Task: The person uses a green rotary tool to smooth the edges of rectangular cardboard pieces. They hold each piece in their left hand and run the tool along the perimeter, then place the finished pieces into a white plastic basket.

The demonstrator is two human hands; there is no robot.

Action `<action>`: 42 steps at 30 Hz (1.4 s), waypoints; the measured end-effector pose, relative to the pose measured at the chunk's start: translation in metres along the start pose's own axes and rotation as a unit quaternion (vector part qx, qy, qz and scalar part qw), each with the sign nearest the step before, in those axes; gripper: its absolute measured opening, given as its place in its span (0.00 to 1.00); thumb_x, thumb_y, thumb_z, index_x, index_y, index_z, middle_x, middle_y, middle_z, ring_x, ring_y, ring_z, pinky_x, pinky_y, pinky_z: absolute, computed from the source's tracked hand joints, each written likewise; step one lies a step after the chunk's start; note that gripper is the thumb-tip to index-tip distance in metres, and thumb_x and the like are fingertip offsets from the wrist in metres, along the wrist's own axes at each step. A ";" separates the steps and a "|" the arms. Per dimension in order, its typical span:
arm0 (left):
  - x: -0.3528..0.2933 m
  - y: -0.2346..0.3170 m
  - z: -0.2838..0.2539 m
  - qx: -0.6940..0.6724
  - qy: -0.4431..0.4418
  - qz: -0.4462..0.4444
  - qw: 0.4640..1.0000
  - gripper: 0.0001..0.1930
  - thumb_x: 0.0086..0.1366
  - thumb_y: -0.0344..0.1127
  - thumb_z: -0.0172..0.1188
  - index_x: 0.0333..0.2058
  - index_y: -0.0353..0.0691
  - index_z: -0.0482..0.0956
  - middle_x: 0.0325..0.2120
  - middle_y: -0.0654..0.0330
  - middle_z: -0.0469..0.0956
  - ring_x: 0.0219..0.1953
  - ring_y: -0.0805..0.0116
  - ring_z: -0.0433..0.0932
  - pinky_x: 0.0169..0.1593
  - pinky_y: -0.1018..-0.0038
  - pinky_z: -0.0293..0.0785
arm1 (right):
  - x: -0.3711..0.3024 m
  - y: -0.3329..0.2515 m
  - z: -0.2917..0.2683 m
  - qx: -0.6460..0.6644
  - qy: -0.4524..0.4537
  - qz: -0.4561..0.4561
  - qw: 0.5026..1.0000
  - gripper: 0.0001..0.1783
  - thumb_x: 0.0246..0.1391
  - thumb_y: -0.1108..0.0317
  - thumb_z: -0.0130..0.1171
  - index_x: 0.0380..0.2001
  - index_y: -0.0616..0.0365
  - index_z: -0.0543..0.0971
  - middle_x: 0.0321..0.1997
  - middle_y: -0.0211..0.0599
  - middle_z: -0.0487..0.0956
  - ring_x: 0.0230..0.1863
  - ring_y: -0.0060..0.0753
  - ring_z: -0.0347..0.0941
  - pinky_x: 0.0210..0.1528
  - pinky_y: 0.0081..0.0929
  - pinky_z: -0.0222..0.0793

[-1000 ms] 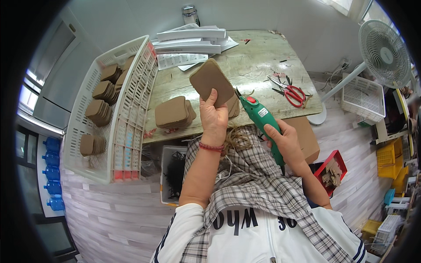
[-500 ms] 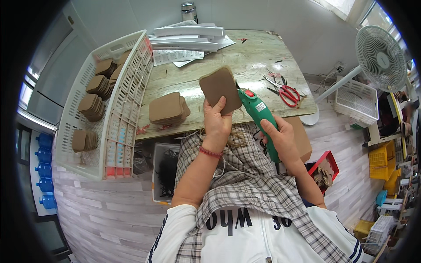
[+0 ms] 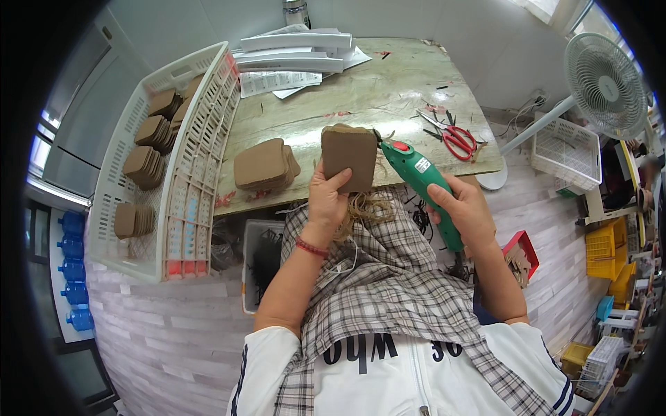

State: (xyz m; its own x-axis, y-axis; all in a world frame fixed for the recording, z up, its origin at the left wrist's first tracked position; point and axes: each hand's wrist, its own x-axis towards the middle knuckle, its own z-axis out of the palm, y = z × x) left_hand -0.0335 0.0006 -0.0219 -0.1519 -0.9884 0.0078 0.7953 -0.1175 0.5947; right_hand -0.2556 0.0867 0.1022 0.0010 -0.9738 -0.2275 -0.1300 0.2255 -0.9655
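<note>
My left hand (image 3: 329, 197) grips a flat brown pad (image 3: 348, 154) with rounded corners, thumb on its face, and holds it up above the table's front edge. A green handheld electric cutter (image 3: 421, 182) with a red button is in my right hand (image 3: 463, 208), fingers wrapped round its body. Its dark tip is at the pad's upper right edge, where a thin brown strip (image 3: 388, 136) curls away. Tangled brown trimmings (image 3: 368, 206) lie on my plaid apron (image 3: 374, 270). A stack of similar brown pads (image 3: 261, 165) sits on the table to the left.
Red-handled scissors (image 3: 456, 141) and dark scraps lie on the table (image 3: 388, 83) at right, papers (image 3: 298, 59) at the back. A white crate (image 3: 208, 159) with several pad stacks stands left. A fan (image 3: 603, 87) is at right, a red box (image 3: 533, 253) below, a bin (image 3: 250, 270) under the table.
The pad has turned more upright and shifted slightly left and down. My right hand and the cutter have moved right, the tip still at the pad's edge. More trimmings show on my lap.
</note>
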 end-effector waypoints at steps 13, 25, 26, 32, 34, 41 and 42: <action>-0.017 0.061 -0.041 0.204 -0.066 -0.135 0.967 0.21 0.56 0.17 0.59 0.50 0.33 0.76 0.42 0.59 0.81 0.43 0.71 0.79 0.47 0.74 0.77 | -0.010 0.020 -0.007 -0.072 -0.096 0.019 0.993 0.20 0.57 0.60 0.61 0.47 0.65 0.76 0.26 0.28 0.75 0.24 0.15 0.68 0.26 0.16 0.65; -0.041 0.047 -0.038 0.229 -0.063 -0.243 0.941 0.24 0.55 0.18 0.60 0.52 0.34 0.74 0.44 0.59 0.79 0.44 0.71 0.78 0.50 0.74 0.73 | -0.009 0.027 0.007 -0.066 -0.098 0.016 0.993 0.19 0.57 0.58 0.60 0.42 0.64 0.77 0.26 0.26 0.73 0.24 0.15 0.68 0.26 0.17 0.65; -0.041 0.048 -0.037 0.235 -0.059 -0.253 0.937 0.24 0.55 0.18 0.60 0.53 0.34 0.74 0.44 0.60 0.79 0.44 0.72 0.77 0.50 0.75 0.72 | -0.009 0.026 0.007 -0.063 -0.099 0.017 0.993 0.18 0.58 0.58 0.60 0.42 0.64 0.77 0.26 0.26 0.73 0.24 0.15 0.68 0.26 0.17 0.65; -0.038 0.069 -0.036 0.344 -0.066 -0.194 0.916 0.15 0.54 0.18 0.61 0.41 0.38 0.75 0.34 0.65 0.78 0.37 0.79 0.75 0.42 0.80 0.71 | -0.009 0.028 -0.001 -0.046 -0.130 0.054 0.989 0.17 0.58 0.59 0.60 0.40 0.64 0.77 0.25 0.28 0.74 0.24 0.16 0.68 0.26 0.17 0.65; -0.036 0.073 -0.041 0.381 -0.040 -0.139 0.913 0.13 0.52 0.19 0.64 0.36 0.39 0.76 0.31 0.66 0.78 0.33 0.80 0.75 0.38 0.82 0.72 | -0.010 0.029 -0.003 -0.041 -0.137 0.064 0.988 0.18 0.58 0.58 0.60 0.40 0.64 0.77 0.25 0.30 0.74 0.23 0.17 0.68 0.26 0.17 0.65; -0.039 0.086 -0.050 0.275 0.020 -0.122 0.954 0.10 0.52 0.20 0.67 0.32 0.39 0.79 0.28 0.65 0.81 0.29 0.78 0.78 0.35 0.80 0.75 | -0.008 0.036 -0.004 -0.032 -0.153 0.088 0.984 0.22 0.54 0.55 0.63 0.40 0.65 0.79 0.23 0.29 0.74 0.20 0.17 0.67 0.23 0.18 0.64; -0.039 0.089 -0.051 0.273 0.013 -0.139 0.952 0.10 0.52 0.21 0.67 0.33 0.37 0.79 0.28 0.63 0.81 0.30 0.76 0.79 0.36 0.79 0.75 | -0.007 0.037 -0.003 -0.029 -0.157 0.090 0.983 0.22 0.54 0.54 0.64 0.40 0.65 0.79 0.23 0.29 0.74 0.20 0.17 0.67 0.23 0.18 0.64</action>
State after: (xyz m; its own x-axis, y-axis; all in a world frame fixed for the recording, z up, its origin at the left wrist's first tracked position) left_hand 0.0730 0.0242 -0.0105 -0.2914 -0.9291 -0.2278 0.3011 -0.3151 0.9001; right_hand -0.2635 0.1021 0.0686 0.2782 -0.8585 -0.4308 -0.2132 0.3822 -0.8992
